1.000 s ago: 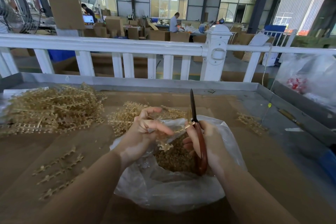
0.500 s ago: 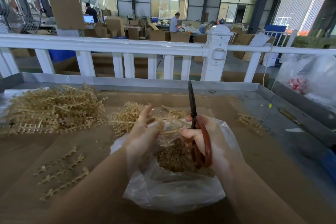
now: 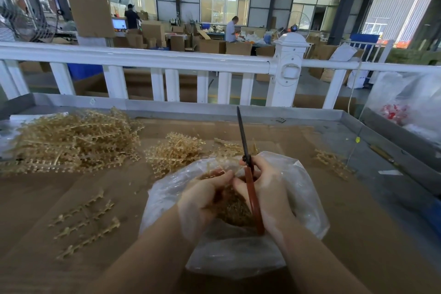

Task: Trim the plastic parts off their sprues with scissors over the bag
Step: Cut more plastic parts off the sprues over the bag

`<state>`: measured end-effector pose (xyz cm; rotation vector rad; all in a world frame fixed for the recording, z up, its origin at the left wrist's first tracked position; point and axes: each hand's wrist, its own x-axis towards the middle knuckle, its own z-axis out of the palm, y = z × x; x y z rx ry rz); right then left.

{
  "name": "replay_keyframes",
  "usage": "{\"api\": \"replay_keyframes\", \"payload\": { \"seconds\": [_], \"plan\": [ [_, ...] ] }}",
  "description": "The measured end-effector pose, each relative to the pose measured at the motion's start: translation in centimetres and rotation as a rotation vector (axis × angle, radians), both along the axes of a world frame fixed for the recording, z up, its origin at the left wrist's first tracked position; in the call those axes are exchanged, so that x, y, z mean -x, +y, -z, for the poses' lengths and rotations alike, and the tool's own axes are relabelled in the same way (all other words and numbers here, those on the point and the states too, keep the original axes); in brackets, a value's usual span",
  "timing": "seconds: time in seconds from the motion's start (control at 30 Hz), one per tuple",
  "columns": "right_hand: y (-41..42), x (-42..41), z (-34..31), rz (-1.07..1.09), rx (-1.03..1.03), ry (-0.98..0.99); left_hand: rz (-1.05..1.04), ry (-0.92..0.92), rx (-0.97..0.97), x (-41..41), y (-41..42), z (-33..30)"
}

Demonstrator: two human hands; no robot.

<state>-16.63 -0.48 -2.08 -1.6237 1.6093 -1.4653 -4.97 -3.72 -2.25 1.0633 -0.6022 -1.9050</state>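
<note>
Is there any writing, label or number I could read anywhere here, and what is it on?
None can be read.
The monitor at the back glows, but whatever it shows is too small and blurred.
The scissors, the bag, the cardboard boxes and the white sack show no legible print.
</note>
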Motion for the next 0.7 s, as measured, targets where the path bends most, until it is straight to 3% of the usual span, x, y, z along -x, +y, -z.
{"api": "replay_keyframes", "payload": {
  "seconds": [0.1, 0.23, 0.4, 0.7],
  "plan": [
    [0.2, 0.2, 0.2, -0.012, 0.002, 0.027, -0.115, -0.117, 0.070, -0.5, -0.6, 0.4],
    [0.1, 1.0, 0.4, 0.136, 0.020, 0.120, -0.194, -0.237, 0.185, -1.1, -1.0, 1.2],
    [0.2, 1.4, 0.4, 0.196, 0.014, 0.241, -0.123, -0.305, 0.283, -1.1, -0.7, 2.0],
    [0.0, 2.3, -0.6, 0.120, -0.032, 0.174, 0.002, -0.372, 0.405, -1.4, -0.3, 2.1]
  ]
}}
